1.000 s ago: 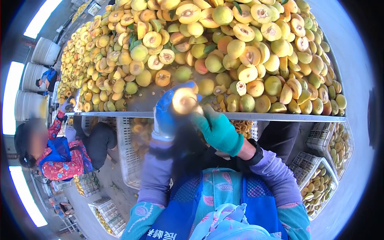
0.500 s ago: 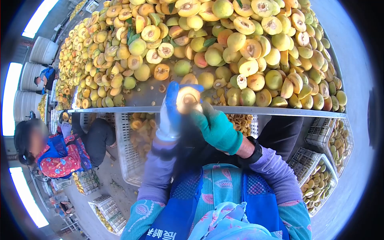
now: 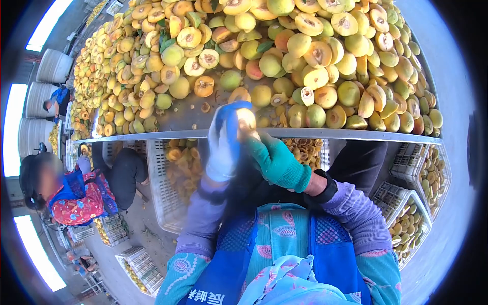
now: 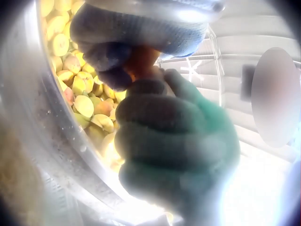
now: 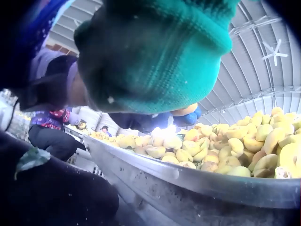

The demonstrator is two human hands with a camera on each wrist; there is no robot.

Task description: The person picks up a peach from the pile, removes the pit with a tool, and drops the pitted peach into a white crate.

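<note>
Left hand, blue-and-white glove: curled round halved yellow-orange fruit, near metal tabletop edge. Right hand, green knit glove: fingers curled beside fruit; grip contents hidden, cannot tell. Beyond: heaped yellow-green fruit, many halved. Below: white slatted plastic crate.

Only one bit of lettering can be spotted: white Chinese characters printed on the left side of the blue garment. The middle one can be read roughly as 峰; the others are too fuzzy tbh.
</note>
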